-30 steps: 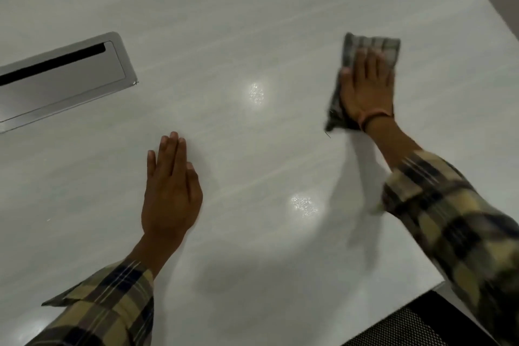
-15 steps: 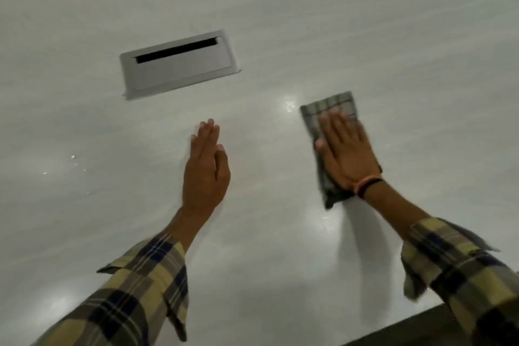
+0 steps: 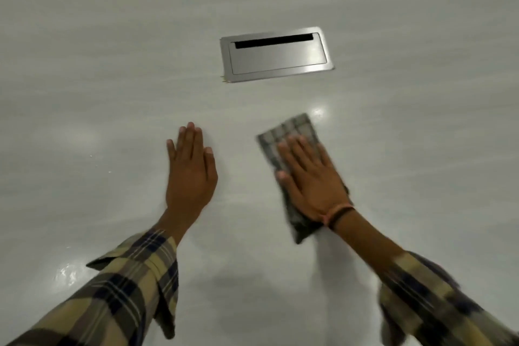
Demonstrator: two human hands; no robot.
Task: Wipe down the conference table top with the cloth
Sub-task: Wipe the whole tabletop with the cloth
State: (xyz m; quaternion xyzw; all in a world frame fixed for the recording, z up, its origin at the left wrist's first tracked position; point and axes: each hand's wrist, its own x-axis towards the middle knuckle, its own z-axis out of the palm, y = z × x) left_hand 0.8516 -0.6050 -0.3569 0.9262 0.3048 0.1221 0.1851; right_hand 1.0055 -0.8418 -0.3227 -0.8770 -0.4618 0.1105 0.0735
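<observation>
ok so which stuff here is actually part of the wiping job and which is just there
Part of the job:
- cloth, flat under the right hand
- table top
- left hand, flat on the table top

Just there:
- metal cable hatch set into the table top
- wristbands
- plaid sleeves

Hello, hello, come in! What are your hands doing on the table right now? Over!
Right hand flat on cloth, pressing it to table top. Left hand flat, bare. Metal cable hatch just beyond cloth.

Both arms wear yellow-and-navy plaid sleeves (image 3: 132, 275); the right wrist carries orange and black bands (image 3: 335, 213).
</observation>
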